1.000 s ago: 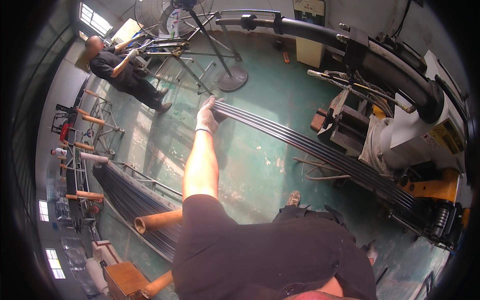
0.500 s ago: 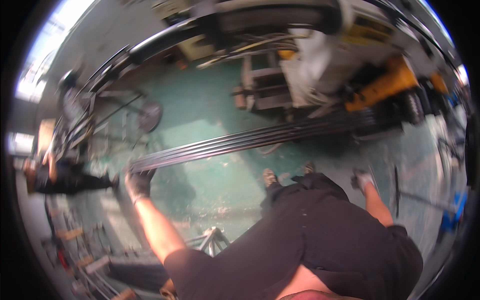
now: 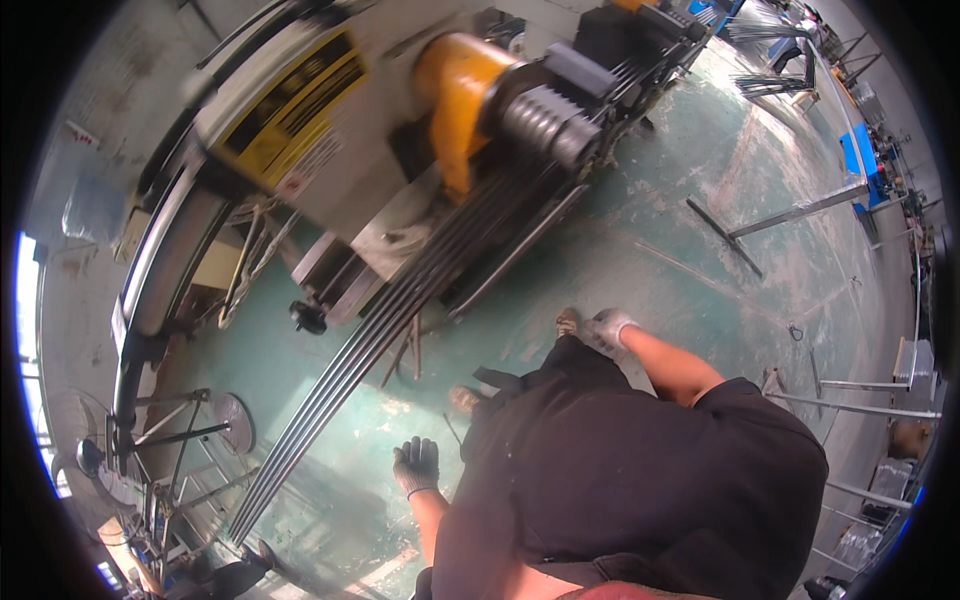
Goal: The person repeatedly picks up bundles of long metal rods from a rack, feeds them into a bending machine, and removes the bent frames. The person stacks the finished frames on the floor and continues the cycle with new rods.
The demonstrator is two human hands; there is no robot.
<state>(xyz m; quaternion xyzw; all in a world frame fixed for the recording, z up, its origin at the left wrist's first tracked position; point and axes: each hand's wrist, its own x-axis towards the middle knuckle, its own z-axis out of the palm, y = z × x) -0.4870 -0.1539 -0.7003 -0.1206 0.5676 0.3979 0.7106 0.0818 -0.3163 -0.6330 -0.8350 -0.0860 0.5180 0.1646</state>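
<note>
A bundle of several long dark metal tubes [image 3: 335,385] slants from the machine down to the lower left, its near ends sticking out over the floor. My left hand [image 3: 417,467], in a grey-and-white work glove, is to the right of the tubes and apart from them. Its fingers are stretched out and nothing is in it. My right hand [image 3: 610,327], gloved too, hangs beside my right thigh, over the floor near my shoe. Its fingers are loosely bent, and no held thing shows. An orange machine head [image 3: 465,85] with a ribbed grey cylinder [image 3: 550,125] stands above the tubes.
A round disc on a metal stand [image 3: 233,423] is at the left. Part of another person in dark clothes [image 3: 225,580] shows at the lower left. At the right lie a dark metal bar [image 3: 725,238] and a long metal beam [image 3: 800,210]. Tube bundles [image 3: 770,85] are at the upper right.
My left hand has let go of the tube ends and drawn back toward my body. The view has turned right, bringing the machine to the middle. My right hand stays low at my side.
</note>
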